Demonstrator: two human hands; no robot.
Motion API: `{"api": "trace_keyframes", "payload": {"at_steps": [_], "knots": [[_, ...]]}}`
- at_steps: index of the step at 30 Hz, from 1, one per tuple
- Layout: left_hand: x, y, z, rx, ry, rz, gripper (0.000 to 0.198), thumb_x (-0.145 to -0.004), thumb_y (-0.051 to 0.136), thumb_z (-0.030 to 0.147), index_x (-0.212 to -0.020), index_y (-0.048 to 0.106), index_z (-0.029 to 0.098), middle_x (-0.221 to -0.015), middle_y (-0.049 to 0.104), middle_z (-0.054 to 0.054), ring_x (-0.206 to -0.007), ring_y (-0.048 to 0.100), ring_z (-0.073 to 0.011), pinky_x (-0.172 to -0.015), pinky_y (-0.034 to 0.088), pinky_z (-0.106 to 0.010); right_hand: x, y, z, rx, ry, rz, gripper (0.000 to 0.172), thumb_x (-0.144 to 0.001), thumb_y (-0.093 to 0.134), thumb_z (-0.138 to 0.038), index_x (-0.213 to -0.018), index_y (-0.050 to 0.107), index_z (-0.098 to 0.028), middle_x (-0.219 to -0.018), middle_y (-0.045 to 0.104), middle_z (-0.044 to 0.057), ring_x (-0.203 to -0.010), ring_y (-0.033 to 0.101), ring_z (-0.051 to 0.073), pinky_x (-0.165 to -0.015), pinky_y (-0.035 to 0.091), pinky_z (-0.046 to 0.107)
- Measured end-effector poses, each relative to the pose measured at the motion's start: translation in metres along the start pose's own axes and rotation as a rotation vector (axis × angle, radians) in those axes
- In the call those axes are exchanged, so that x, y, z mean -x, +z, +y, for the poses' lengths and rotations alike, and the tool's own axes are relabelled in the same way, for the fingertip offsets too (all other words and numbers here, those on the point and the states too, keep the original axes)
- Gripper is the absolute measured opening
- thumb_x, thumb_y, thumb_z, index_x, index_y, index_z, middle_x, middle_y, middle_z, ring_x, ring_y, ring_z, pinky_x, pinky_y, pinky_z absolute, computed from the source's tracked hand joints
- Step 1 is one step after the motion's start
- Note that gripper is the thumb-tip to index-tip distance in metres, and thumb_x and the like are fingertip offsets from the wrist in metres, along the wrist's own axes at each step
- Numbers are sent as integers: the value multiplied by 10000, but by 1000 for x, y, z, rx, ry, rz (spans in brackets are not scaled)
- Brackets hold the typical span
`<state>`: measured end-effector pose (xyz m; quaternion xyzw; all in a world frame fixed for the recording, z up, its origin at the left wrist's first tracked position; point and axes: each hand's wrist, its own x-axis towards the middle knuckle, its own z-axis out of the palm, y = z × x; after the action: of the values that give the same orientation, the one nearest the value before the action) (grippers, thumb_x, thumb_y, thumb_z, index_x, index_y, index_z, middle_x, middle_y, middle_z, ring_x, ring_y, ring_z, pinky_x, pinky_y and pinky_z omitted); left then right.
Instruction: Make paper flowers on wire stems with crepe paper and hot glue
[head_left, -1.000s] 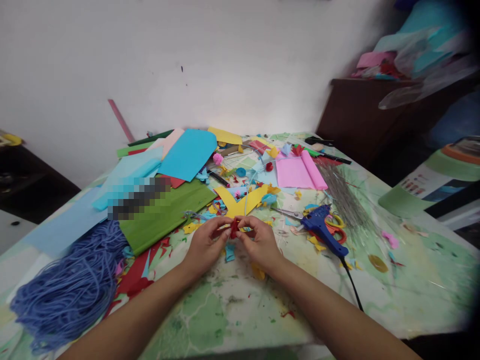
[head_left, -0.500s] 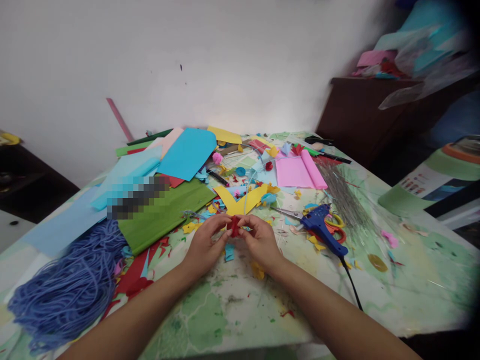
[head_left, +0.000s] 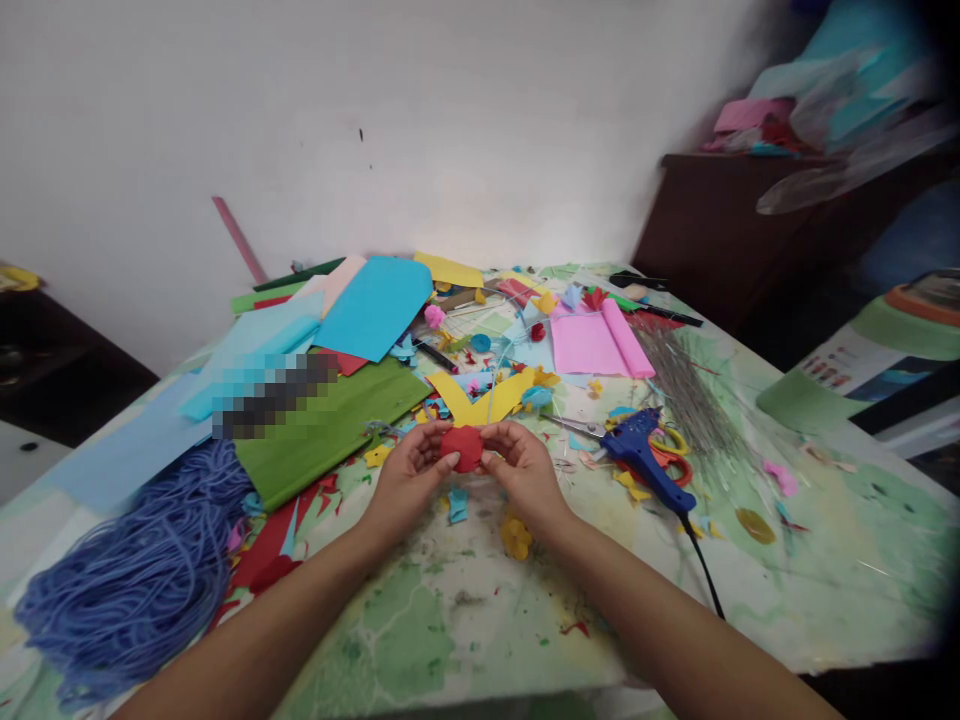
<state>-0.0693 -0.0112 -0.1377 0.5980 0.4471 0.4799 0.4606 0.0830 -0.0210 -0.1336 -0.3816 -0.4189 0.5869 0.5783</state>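
Note:
A small, roughly round red paper piece point(head_left: 461, 449) is spread flat between my two hands, its face toward me. My left hand point(head_left: 412, 478) pinches its left edge between thumb and fingers. On the opposite edge, my right hand point(head_left: 526, 480) grips it the same way. Just beyond the fingers lies a yellow paper piece point(head_left: 480, 405) cut in a V shape. A blue scrap point(head_left: 457, 506) and a yellow paper flower point(head_left: 516, 537) lie on the table below the hands.
A blue glue gun point(head_left: 649, 460) with a black cord lies on the right, over scissors point(head_left: 585, 427). Wire stems point(head_left: 690, 400) and a green bottle point(head_left: 847, 350) are farther right. Blue cord point(head_left: 135, 580) and green crepe paper point(head_left: 330, 425) lie left. Pink paper point(head_left: 589, 338) sits behind.
The red paper was bunched narrow between my fingertips; now it is opened out flat and round. My hands have moved slightly apart.

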Motion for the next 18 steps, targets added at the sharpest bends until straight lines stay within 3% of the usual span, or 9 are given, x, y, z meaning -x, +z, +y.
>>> {"api": "trace_keyframes", "payload": {"at_steps": [6,11,15,18], "knots": [[2,-1,1,0,35,20,395,-719,654,305,-1063,524,159,-1029,636,-98,-928,616,-186,-809,512,-341,-3,-6,5,223,-99,111,159,-661,588,-230,-810,555,-186,-741,548,-1,-667,508,128,-606,427,257],[4,0,1,-77,61,-5,349,-720,652,313,-1020,551,166,-994,654,-88,-887,629,-189,-787,519,-345,-5,-11,2,220,-157,151,118,-710,563,-283,-782,553,-190,-691,520,-11,-638,475,128,-602,401,255],[3,-5,3,-351,170,13,214,-753,615,300,-922,603,168,-899,662,-68,-835,622,-195,-786,498,-371,-2,-11,-11,176,-257,275,130,-735,551,-303,-808,541,-197,-720,508,-7,-641,459,122,-609,397,251],[1,-14,7,-585,352,89,142,-783,580,261,-897,624,188,-923,653,-65,-883,598,-198,-830,463,-383,2,-10,-19,116,-343,360,137,-754,552,-304,-842,532,-201,-724,487,-10,-608,433,107,-570,381,237]]}}
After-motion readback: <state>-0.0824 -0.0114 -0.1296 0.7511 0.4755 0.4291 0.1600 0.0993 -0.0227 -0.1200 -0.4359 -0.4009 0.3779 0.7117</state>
